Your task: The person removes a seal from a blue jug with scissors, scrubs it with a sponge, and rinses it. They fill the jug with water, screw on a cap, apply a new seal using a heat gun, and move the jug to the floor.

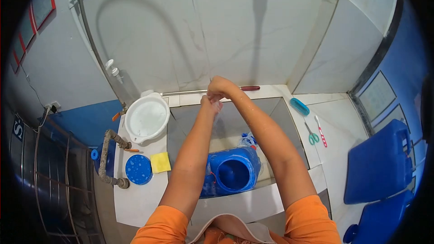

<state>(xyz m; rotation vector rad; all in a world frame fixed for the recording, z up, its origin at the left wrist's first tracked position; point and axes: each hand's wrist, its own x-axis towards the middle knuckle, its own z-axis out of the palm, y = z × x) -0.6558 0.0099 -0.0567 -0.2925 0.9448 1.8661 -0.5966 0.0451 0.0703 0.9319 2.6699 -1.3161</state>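
Note:
My left hand [211, 104] and my right hand [219, 86] meet above the far part of a grey-walled sink [287, 126]. The right hand is bent down with its fingers curled in against the left; whatever they close on is hidden. Overlap and blur hide the left hand's fingers. A pale, clear streak, perhaps water, shows just below the hands. Nearer to me, between my forearms, a blue plastic container [251, 159] with a wide round opening lies in the sink. Beside its far right corner is a crumpled blue-and-white item [247, 140].
Left on the counter are a white basin [147, 116], pump bottle [118, 77], blue lid [139, 170], yellow sponge [160, 162] and pipe tap [108, 149]. A red-handled rod [250, 88] lies behind. Right: teal brush [299, 106], scissors [313, 138], toothbrush [321, 133], blue jerrycans [379, 165].

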